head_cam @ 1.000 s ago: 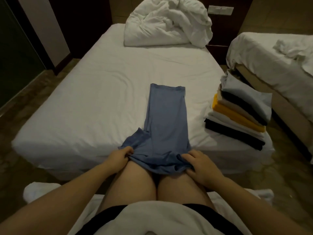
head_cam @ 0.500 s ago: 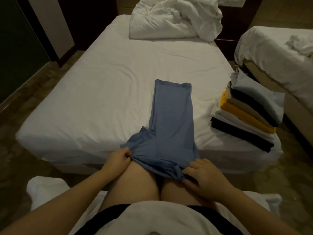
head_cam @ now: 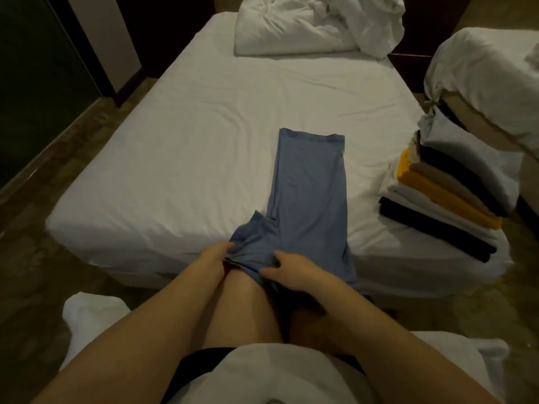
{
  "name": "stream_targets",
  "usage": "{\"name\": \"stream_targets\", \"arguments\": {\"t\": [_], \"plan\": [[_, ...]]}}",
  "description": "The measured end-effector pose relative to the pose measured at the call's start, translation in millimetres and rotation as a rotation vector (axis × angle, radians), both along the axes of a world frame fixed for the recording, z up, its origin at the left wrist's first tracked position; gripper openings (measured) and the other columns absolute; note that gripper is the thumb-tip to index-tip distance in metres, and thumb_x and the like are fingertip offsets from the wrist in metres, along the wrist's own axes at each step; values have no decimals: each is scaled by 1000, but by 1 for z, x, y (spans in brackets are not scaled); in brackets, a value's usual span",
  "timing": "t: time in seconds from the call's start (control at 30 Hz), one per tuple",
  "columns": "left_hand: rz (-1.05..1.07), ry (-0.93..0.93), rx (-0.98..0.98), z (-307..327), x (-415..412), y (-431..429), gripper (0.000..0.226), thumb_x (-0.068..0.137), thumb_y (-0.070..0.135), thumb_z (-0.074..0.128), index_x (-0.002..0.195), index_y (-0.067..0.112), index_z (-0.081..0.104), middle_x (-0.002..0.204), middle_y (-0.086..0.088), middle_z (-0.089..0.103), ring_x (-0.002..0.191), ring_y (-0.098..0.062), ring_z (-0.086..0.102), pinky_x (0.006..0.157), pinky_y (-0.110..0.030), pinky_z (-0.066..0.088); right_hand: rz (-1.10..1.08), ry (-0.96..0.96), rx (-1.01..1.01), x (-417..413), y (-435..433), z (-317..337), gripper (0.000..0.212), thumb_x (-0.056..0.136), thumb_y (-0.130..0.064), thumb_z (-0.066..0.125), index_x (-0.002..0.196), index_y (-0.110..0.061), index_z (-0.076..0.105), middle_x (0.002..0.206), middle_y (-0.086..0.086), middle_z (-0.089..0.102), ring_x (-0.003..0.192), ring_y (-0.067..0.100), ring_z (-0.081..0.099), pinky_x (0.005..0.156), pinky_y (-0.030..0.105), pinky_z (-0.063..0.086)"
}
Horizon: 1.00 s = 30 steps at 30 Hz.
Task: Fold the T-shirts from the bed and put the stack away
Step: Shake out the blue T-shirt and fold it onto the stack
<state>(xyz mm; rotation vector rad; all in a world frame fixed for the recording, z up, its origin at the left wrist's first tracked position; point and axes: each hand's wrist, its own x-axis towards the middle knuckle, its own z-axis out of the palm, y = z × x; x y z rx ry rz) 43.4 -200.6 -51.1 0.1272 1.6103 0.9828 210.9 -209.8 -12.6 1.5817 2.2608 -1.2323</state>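
Note:
A blue T-shirt (head_cam: 309, 193) lies as a long narrow strip on the white bed (head_cam: 204, 135), its near end draped over my knees. My left hand (head_cam: 214, 258) pinches the bunched sleeve at the shirt's near left corner. My right hand (head_cam: 288, 269) lies on the same bunched part just to the right, fingers curled into the cloth. A stack of several folded T-shirts (head_cam: 449, 193), black, white, yellow, tan and pale blue, leans on the bed's near right corner.
A crumpled white duvet (head_cam: 315, 24) is heaped at the head of the bed. A second bed with white bedding (head_cam: 490, 77) stands close on the right, a narrow gap between. Dark floor and a dark wall panel lie to the left. White bedding lies under me.
My right hand has moved left from the shirt's near right corner onto the bunched sleeve beside my left hand. The view has shifted slightly forward.

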Motion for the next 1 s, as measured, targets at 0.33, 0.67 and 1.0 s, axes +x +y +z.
{"name": "stream_targets", "arguments": {"t": [0.33,0.67,1.0], "plan": [[-734,703,699,43,82,-8,53,87,14,58,132,40,47,118,6,58,99,-9,58,82,-6,41,-30,-140,199,-11,-42,-22,40,99,-25,40,136,-8,46,137,14,49,118,31,51,98,41,42],[-904,896,599,-5,50,-16,67,79,63,33,127,22,56,118,-8,64,108,-23,58,95,-39,44,103,-139,484,30,-39,6,47,92,-42,44,135,-24,46,144,1,43,132,22,37,115,46,16],[-1427,1130,963,-11,13,-30,54,68,20,41,113,7,67,120,-18,61,112,-19,39,103,-15,18,102,7,278,126,-39,-1,78,69,-72,57,137,-37,41,144,-16,37,133,6,31,108,19,21]]}}
